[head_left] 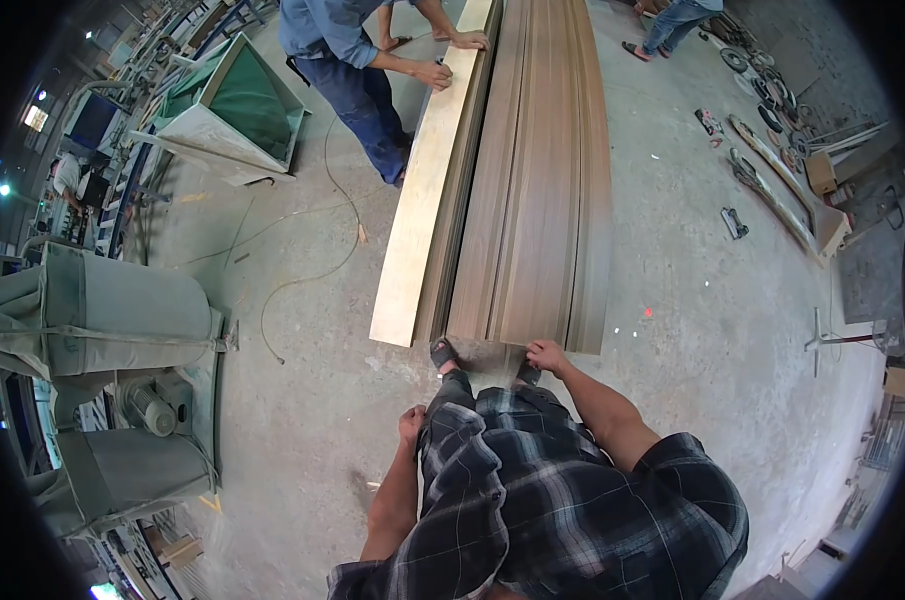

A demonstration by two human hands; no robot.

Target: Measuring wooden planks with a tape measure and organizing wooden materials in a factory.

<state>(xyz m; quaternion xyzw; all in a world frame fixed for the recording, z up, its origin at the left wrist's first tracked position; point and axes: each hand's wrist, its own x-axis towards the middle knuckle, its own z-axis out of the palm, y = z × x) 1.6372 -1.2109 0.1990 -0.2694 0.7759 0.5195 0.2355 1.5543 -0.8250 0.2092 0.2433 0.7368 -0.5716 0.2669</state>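
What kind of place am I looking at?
Probably a woodworking workshop: long wood-toned boards lie by the right hand, a machine with a motor stands at left, and the floor looks like bare concrete.

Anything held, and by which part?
Right hand is at the near end of a brown panel; grip can't be told. Left hand shows nothing held.
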